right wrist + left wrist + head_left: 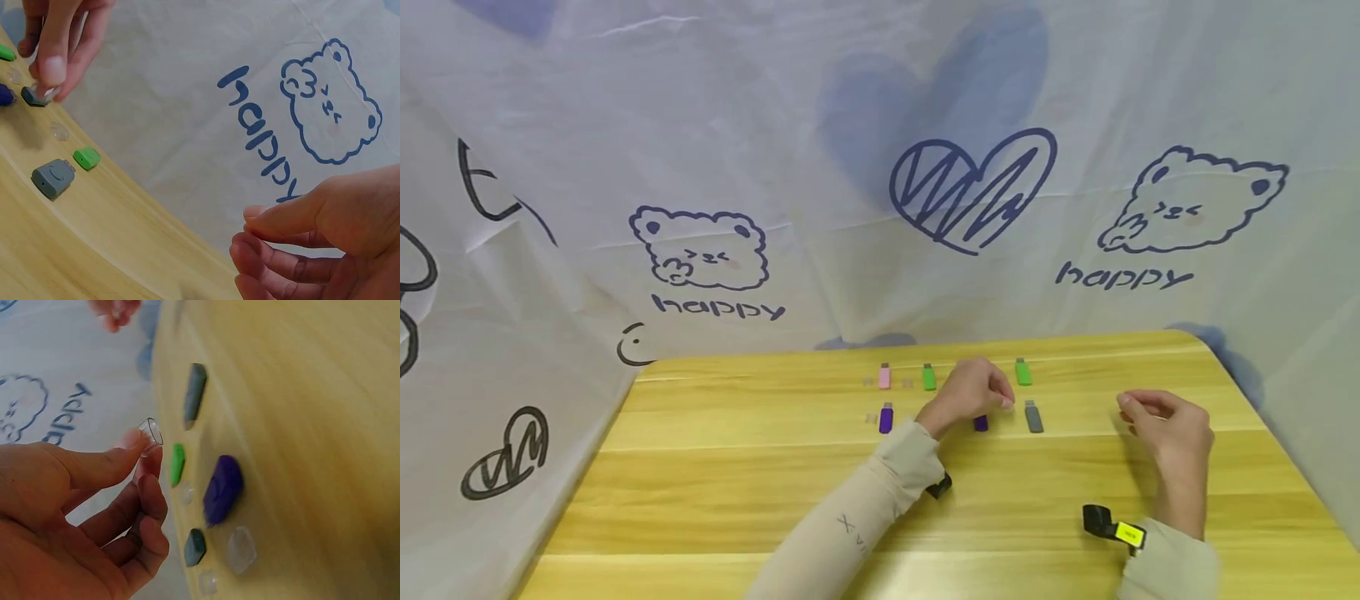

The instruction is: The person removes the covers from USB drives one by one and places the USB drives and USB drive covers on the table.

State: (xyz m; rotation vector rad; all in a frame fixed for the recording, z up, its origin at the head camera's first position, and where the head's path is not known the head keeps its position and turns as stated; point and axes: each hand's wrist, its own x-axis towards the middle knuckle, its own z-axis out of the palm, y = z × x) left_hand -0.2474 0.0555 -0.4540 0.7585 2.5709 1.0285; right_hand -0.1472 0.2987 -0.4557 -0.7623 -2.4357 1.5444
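Observation:
My left hand [967, 392] hovers over the row of USB sticks, pinching a small clear cap [150, 437] between thumb and fingertip. Below it a purple USB stick [981, 423] is partly hidden in the head view. To its right lie a grey USB stick [1034, 417] and a green USB stick [1023, 372]. Another grey USB stick [195, 547], covered by the hand in the head view, shows in the left wrist view. My right hand [1172, 429] is held above the table at the right, fingers loosely bent, with nothing visible in them.
Toward the left of the group lie a pink USB stick [884, 377], a second green one [928, 377] and a second purple one [887, 418]. Clear caps [871, 418] lie beside several sticks. A printed cloth [820, 275] hangs behind the wooden table [700, 483].

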